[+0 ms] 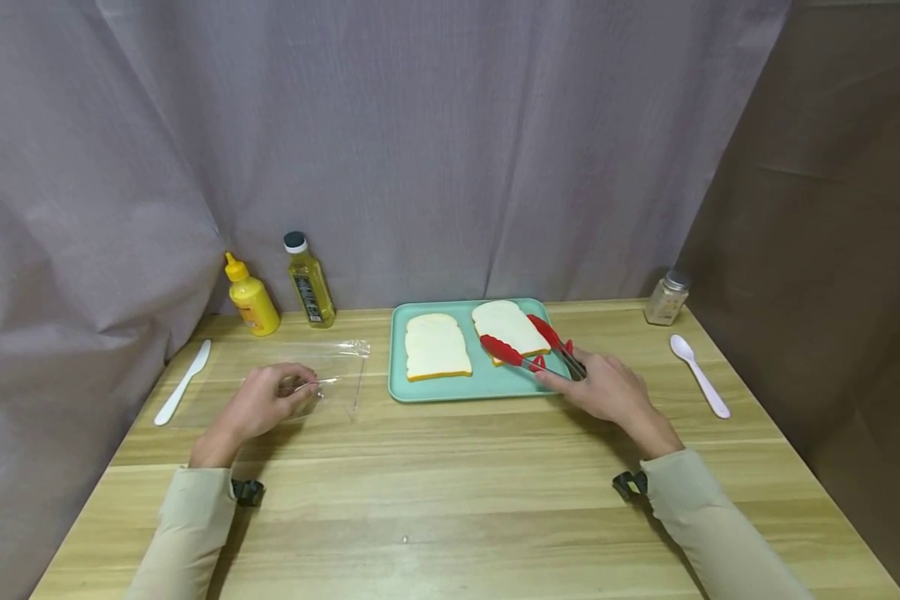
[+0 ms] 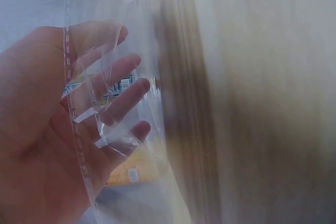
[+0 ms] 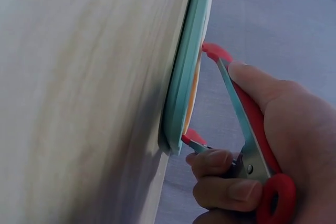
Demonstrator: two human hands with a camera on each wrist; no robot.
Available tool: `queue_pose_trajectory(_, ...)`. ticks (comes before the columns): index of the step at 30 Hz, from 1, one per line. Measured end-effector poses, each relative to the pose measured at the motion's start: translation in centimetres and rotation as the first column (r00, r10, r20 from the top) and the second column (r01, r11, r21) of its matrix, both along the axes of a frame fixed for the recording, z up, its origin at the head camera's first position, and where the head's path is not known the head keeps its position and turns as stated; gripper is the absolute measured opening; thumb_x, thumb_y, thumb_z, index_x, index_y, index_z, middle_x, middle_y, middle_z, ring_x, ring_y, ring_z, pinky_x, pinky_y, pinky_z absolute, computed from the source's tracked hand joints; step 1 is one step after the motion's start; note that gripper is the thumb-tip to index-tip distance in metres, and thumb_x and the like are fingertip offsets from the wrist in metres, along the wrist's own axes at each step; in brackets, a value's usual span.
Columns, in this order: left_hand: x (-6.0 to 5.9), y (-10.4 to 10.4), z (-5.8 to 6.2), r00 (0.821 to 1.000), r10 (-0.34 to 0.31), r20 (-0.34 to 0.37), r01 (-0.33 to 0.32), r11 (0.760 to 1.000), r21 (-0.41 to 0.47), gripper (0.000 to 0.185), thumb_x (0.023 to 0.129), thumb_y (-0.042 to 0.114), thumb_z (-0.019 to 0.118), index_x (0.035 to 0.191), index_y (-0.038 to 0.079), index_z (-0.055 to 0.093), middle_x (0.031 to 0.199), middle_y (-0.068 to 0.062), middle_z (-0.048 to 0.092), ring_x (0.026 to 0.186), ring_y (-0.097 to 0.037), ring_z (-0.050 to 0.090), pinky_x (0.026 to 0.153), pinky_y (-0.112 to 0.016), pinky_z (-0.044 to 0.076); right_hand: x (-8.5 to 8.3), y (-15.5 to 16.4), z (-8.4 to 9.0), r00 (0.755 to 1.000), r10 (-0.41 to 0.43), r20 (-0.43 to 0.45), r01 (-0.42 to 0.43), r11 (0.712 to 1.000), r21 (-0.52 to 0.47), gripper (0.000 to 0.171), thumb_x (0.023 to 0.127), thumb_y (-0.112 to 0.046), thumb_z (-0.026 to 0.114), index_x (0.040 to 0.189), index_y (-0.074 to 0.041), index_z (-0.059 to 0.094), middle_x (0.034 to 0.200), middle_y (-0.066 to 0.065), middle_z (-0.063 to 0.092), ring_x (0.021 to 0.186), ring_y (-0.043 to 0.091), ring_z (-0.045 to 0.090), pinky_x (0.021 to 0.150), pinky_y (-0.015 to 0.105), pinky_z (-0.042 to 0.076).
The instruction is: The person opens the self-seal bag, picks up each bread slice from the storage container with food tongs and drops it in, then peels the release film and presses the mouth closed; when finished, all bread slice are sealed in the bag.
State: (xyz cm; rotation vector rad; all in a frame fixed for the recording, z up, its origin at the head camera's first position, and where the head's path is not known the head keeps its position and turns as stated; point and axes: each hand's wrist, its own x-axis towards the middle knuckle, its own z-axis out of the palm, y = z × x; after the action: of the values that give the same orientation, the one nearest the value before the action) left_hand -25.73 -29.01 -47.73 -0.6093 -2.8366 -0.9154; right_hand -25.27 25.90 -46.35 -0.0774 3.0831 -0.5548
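At the left of the pale wooden table (image 1: pixel 450 508), beyond a white plastic knife (image 1: pixel 183 382), the left hand (image 1: pixel 264 403) pinches the edge of a clear plastic bag (image 1: pixel 322 371) lying flat on the wood, its fingers showing through the film in the wrist view. On the mint-green tray (image 1: pixel 457 387) lie two white bread slices (image 1: pixel 436 347); the right hand (image 1: pixel 607 387) grips red-tipped metal tongs (image 1: pixel 528 346) whose tips straddle the right slice (image 1: pixel 506 327). To do this well, I judge, squeeze lightly so the bread is not crushed, and keep the bag's mouth raised and wide.
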Motion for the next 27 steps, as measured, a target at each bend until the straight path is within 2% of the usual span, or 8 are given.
queue_pose_trajectory(8, -0.08, 0.07, -0.13, 1.0, 0.009, -0.004, -0.01, 1.0, -0.002, 0.009, 0.101, 0.013, 0.078, 0.109, 0.011, 0.081, 0.113, -0.009, 0.083, 0.112, -0.034, 0.077, 0.103, -0.061, 0.06, 0.1, 0.04, 0.36, 1.0, -0.002, 0.006, 0.002, 1.0, 0.007, 0.111, 0.09, -0.089, 0.059, 0.162, -0.006, 0.048, 0.15, 0.029, 0.062, 0.116, 0.041, 0.069, 0.064, 0.037, 0.047)
queue_pose_trajectory(11, -0.13, 0.11, -0.13, 1.0, 0.01, -0.005, -0.01, 1.0, 0.0, 0.008, 0.101, 0.013, 0.078, 0.108, 0.011, 0.081, 0.113, -0.009, 0.083, 0.112, -0.034, 0.078, 0.103, -0.061, 0.06, 0.11, 0.01, 0.41, 1.0, -0.004, -0.003, 0.004, 1.0, -0.005, 0.107, 0.09, -0.087, 0.061, 0.161, -0.006, 0.05, 0.147, 0.028, 0.065, 0.11, 0.037, 0.068, 0.062, 0.035, 0.045)
queue_pose_trajectory(15, -0.15, 0.1, -0.07, 1.0, 0.009, -0.006, -0.009, 1.0, -0.005, 0.008, 0.101, 0.014, 0.078, 0.108, 0.011, 0.081, 0.114, -0.008, 0.083, 0.113, -0.034, 0.077, 0.104, -0.061, 0.059, 0.0, -0.23, 0.26, 1.0, 0.021, -0.008, -0.021, 0.999, -0.049, 0.093, 0.092, -0.081, 0.065, 0.151, -0.01, 0.063, 0.115, 0.017, 0.075, 0.091, 0.028, 0.063, 0.058, 0.033, 0.039)
queue_pose_trajectory(18, -0.12, 0.06, -0.11, 1.0, 0.004, -0.008, -0.004, 1.0, -0.009, 0.009, 0.101, 0.014, 0.078, 0.109, 0.011, 0.081, 0.116, -0.009, 0.083, 0.115, -0.035, 0.077, 0.105, -0.061, 0.059, -0.06, -0.45, 0.15, 0.999, 0.047, 0.001, -0.046, 0.993, -0.105, 0.081, 0.093, -0.078, 0.067, 0.142, -0.013, 0.071, 0.087, 0.007, 0.064, 0.078, 0.024, 0.055, 0.055, 0.033, 0.037)
queue_pose_trajectory(21, -0.15, -0.01, -0.23, 1.0, 0.002, -0.005, -0.002, 1.0, -0.005, 0.01, 0.101, 0.014, 0.078, 0.11, 0.01, 0.081, 0.116, -0.01, 0.082, 0.116, -0.036, 0.076, 0.106, -0.061, 0.059, -0.05, -0.55, 0.06, 0.998, 0.06, 0.002, -0.059, 0.986, -0.153, 0.072, 0.094, -0.078, 0.066, 0.126, -0.015, 0.078, 0.075, 0.001, 0.06, 0.069, 0.02, 0.053, 0.053, 0.033, 0.037)
queue_pose_trajectory(24, -0.18, -0.06, -0.26, 1.0, 0.001, -0.004, -0.001, 1.0, 0.0, 0.011, 0.101, 0.013, 0.078, 0.11, 0.009, 0.081, 0.116, -0.011, 0.082, 0.116, -0.037, 0.076, 0.106, -0.062, 0.059, -0.01, -0.52, 0.04, 0.998, 0.067, -0.001, -0.066, 0.98, -0.186, 0.064, 0.094, -0.08, 0.064, 0.104, -0.018, 0.076, 0.067, -0.001, 0.06, 0.062, 0.019, 0.054, 0.052, 0.033, 0.039)
queue_pose_trajectory(27, -0.19, -0.07, -0.16, 1.0, 0.004, -0.009, -0.003, 1.0, 0.006, 0.011, 0.1, 0.013, 0.079, 0.11, 0.008, 0.081, 0.117, -0.012, 0.082, 0.116, -0.037, 0.076, 0.107, -0.061, 0.058, -0.06, -0.37, 0.02, 0.997, 0.076, -0.007, -0.076, 0.977, -0.201, 0.061, 0.095, -0.08, 0.062, 0.097, -0.019, 0.073, 0.064, -0.002, 0.062, 0.059, 0.019, 0.055, 0.052, 0.032, 0.039)
